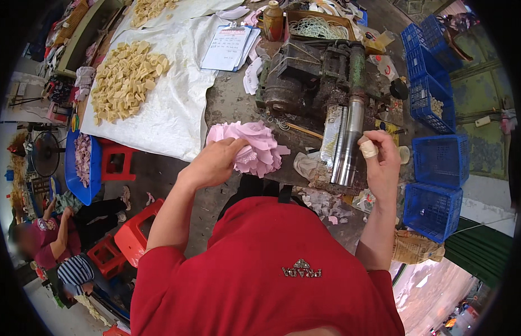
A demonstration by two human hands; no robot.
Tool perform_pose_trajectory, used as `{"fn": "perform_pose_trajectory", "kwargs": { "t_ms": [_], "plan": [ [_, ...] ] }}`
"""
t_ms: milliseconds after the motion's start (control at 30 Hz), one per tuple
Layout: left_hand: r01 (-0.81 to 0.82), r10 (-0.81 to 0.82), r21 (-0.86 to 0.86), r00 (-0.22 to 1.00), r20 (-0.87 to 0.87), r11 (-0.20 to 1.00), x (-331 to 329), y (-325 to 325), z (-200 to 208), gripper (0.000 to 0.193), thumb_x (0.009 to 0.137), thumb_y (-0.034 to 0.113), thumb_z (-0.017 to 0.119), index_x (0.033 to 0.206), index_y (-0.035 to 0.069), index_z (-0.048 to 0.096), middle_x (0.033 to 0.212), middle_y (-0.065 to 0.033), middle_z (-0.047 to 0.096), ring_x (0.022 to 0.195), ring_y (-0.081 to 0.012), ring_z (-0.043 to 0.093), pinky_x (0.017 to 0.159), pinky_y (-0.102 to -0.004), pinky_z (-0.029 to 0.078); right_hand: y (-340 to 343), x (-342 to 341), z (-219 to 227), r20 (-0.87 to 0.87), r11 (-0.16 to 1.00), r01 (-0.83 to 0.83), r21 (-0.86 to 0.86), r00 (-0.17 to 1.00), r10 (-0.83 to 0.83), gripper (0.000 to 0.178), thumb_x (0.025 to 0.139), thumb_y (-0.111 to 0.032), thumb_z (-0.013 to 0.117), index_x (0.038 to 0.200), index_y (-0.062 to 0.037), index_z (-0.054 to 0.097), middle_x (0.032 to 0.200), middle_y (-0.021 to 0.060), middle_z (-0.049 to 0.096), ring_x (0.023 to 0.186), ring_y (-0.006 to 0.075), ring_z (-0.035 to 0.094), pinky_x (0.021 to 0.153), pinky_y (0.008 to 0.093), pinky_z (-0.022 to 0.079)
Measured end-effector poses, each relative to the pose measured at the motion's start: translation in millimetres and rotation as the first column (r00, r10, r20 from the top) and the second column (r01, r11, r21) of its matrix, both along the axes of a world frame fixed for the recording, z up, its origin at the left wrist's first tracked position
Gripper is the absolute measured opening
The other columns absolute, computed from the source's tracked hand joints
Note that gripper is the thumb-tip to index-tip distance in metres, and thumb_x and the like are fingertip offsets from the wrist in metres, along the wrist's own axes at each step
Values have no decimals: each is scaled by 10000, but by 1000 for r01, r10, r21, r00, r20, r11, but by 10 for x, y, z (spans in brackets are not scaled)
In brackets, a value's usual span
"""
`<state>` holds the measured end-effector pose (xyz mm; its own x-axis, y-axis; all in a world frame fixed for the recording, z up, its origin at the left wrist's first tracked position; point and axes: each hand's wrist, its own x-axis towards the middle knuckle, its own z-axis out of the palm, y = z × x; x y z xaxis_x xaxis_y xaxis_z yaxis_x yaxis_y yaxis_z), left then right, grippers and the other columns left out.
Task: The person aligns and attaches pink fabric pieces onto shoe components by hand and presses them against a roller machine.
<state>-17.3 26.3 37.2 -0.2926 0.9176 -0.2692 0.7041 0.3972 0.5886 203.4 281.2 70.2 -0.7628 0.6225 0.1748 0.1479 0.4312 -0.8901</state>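
Observation:
A ruffled pile of pink cut pieces (255, 148), thin like cloth or soft sheet, lies at the table's front edge. My left hand (215, 159) rests on the pile's left side, fingers curled over some pieces. To the right stands a greasy dark-green machine (313, 73) with two shiny metal rollers (348, 148) pointing toward me. Just right of the rollers is my right hand (381, 159), raised with thumb and fingers close together. Tan tape (368, 149) wraps its thumb. Whatever may be between those fingertips is too small to make out.
A heap of pale yellow pieces (128, 81) sits on a white sheet (176, 112). Behind lie a clipboard (229, 49) and a can (272, 21). Blue crates (440, 159) line the right side. Red stools (138, 232) and two people (58, 238) are at lower left.

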Motion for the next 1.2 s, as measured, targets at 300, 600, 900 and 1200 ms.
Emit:
{"fn": "perform_pose_trajectory", "kwargs": {
  "t_ms": [300, 600, 900, 1200],
  "plan": [
    [-430, 325, 193, 852, 410, 882, -10, -13, 83, 551, 786, -64, 495, 1312, 39, 364, 1104, -187, 573, 1016, -297, 580, 853, -376, 462, -215, -66, 38, -38, 997, -38, -67, 999, 35, 146, 822, -52, 624, 953, -3, 582, 869, 77, 603, 773, 162, 567, 723, 266, 448],
    [-684, -199, 207, 92, 976, 699, 635, 633, 216, 666, 859, 113, 580, 1409, 49, 209, 1269, -149, 520, 1140, -199, 511, 948, -340, 424, -701, -500, 47, -47, 966, -125, 228, 989, 139, 195, 760, -44, 644, 954, -53, 626, 1058, 81, 533, 1016, 283, 448, 892, 380, 361],
    [-731, -217, 215, 94, 972, 647, 937, 936, 196, 572, 893, 95, 546, 1386, 74, 257, 1241, -124, 503, 1086, -184, 525, 932, -344, 437, -659, -412, -85, -142, 897, 123, 425, 987, -68, 106, 761, -53, 630, 844, -69, 565, 1026, 86, 540, 979, 292, 458, 853, 429, 338],
    [-406, 137, 206, 670, 730, 891, 528, 900, 77, 546, 826, -56, 490, 1338, 44, 331, 1011, -69, 482, 961, -158, 528, 801, -290, 461, 650, 444, -61, 226, 992, 104, 69, 967, -117, 167, 784, 25, 533, 940, -33, 556, 850, 106, 604, 795, 234, 578, 737, 329, 447]
  ]
}}
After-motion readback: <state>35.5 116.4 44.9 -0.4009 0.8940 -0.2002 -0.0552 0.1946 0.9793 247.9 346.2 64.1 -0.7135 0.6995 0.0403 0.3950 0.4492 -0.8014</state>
